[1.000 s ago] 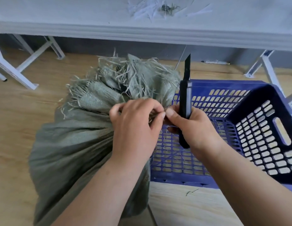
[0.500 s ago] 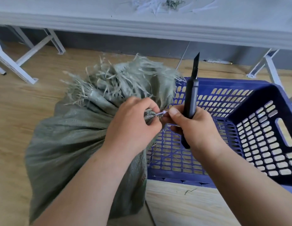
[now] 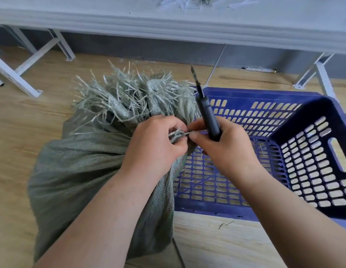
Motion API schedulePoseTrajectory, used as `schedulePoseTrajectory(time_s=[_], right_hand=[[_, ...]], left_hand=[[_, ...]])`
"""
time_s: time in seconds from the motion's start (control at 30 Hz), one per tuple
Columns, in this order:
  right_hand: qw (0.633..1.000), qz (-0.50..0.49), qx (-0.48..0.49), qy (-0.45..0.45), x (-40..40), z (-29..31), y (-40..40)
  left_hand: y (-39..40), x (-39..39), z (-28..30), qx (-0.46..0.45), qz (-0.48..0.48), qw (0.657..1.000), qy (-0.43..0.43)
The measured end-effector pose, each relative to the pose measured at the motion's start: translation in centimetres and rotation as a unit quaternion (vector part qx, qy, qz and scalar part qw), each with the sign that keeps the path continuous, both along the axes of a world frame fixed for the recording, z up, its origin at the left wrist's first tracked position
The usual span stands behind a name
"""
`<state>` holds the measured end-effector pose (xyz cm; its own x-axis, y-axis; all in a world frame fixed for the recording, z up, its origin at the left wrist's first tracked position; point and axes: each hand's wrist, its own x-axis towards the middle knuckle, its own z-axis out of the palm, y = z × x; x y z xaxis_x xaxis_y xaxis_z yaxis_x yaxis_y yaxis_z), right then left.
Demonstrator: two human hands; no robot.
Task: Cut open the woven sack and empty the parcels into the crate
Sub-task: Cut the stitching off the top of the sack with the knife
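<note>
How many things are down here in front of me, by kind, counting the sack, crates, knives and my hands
Woven sack: 1
Blue crate: 1
Utility knife: 1, in the right hand
Hands: 2, the left hand and the right hand
Total: 5

1. The woven sack (image 3: 77,171) was dull grey-green, its frayed top paler.
2. The crate (image 3: 284,151) was deep blue, pierced with rows of slots.
3. The utility knife (image 3: 208,117) was black.
4. The floor (image 3: 23,117) showed light wood grain.
</note>
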<state>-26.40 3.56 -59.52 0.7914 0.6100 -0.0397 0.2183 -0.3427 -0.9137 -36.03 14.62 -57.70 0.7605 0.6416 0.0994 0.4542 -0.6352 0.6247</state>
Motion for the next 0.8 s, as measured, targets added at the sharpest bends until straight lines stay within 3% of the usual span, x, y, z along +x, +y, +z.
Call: schedulePoseTrajectory(time_s=[0.13,0.33,0.53,0.8], right_hand=[[0.998,-0.006,-0.033,-0.053,0.1,0.1,0.1],[1.0,-0.018,-0.006,0.016,0.3,0.0,0.2],[0.998,-0.054,-0.014,-0.01,-0.4,1.0,-0.9],[0.986,-0.021,-0.076,0.146,-5.4,1.2,-2.3]], left_hand=[[0.1,0.0,0.0,0.009,-0.013,1.0,-0.003],[0.3,-0.3,0.9,-0.021,-0.03,0.998,0.046],[1.2,-0.2,0.0,-0.005,0.05,0.998,-0.032],[1.2,0.8,-0.6,-0.003,0.07,0.996,-0.046]])
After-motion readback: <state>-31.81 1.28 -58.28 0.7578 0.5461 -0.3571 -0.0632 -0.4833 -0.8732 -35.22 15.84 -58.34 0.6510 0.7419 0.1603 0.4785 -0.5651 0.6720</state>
